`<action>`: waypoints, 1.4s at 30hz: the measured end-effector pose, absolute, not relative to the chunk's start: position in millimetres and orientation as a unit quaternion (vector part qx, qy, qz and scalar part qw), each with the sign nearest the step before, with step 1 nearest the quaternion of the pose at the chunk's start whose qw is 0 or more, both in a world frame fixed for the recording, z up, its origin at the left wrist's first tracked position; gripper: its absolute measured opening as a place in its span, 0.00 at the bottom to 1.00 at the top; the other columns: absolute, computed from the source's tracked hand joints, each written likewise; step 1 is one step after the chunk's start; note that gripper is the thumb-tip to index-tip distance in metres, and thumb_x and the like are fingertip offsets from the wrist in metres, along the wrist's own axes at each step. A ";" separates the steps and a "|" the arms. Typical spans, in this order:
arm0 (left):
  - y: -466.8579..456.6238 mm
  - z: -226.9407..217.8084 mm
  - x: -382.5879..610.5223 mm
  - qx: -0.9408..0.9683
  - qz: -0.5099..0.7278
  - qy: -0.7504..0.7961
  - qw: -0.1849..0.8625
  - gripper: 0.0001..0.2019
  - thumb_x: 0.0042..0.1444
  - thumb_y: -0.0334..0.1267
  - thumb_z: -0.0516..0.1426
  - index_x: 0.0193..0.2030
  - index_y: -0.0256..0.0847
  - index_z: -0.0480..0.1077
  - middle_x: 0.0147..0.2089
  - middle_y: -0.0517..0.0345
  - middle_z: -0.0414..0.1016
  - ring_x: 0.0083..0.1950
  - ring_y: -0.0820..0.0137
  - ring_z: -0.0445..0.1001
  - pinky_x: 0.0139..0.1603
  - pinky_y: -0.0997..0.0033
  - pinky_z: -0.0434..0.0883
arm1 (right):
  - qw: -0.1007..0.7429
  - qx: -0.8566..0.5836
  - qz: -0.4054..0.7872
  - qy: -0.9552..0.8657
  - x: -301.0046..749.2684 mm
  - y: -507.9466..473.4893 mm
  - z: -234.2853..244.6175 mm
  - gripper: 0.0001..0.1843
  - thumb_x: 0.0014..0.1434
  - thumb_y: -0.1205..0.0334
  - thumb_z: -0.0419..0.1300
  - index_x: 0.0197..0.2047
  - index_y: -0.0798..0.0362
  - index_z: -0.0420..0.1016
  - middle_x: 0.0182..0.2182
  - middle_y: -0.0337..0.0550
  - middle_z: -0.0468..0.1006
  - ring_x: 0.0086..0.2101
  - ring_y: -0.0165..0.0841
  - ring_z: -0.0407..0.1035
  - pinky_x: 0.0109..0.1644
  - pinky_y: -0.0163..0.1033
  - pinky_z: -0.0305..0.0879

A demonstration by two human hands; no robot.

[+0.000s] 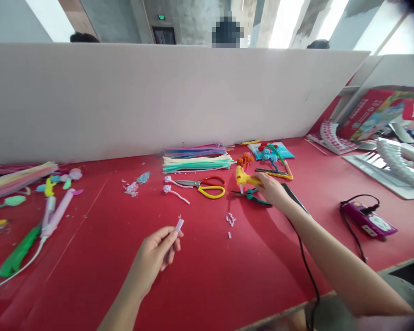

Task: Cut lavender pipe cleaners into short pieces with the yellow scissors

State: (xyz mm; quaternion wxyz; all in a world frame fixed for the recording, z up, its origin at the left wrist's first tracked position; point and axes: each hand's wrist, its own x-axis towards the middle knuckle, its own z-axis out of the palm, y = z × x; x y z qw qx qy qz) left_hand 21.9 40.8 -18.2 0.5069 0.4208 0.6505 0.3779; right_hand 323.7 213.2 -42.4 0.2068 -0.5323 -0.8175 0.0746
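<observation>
Between the thumb and fingers of my left hand [160,246] is a small pale lilac piece [180,225], held up above the red table. My right hand [271,187] is closed on the handle of a yellow glue gun [243,177], whose nozzle points down and left. Just below the gun lie dark-handled pliers [257,196]. Scissors [210,187] with red and yellow handles rest left of the gun, beside two lilac pompom stems [174,192]. Several small lilac pieces [231,219] lie on the table between my hands.
Bundles of pipe cleaners [196,163] lie along the white divider [152,101]. A pink hot iron [60,211] and green-handled tool [19,255] are at the left. At the right is a purple power strip [369,218]; a black cable [305,262] crosses the table's front edge.
</observation>
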 end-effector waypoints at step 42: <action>48.7 -12.2 69.3 0.481 0.321 0.523 0.626 0.15 0.51 0.45 0.45 0.31 0.37 0.66 0.22 0.60 0.66 0.14 0.82 0.55 0.12 0.82 0.49 | 0.293 -0.399 0.728 -0.474 227.1 86.9 -42.5 0.10 0.48 0.56 0.54 0.26 0.56 0.64 0.16 0.34 0.66 0.12 0.22 0.58 0.12 0.27 0.49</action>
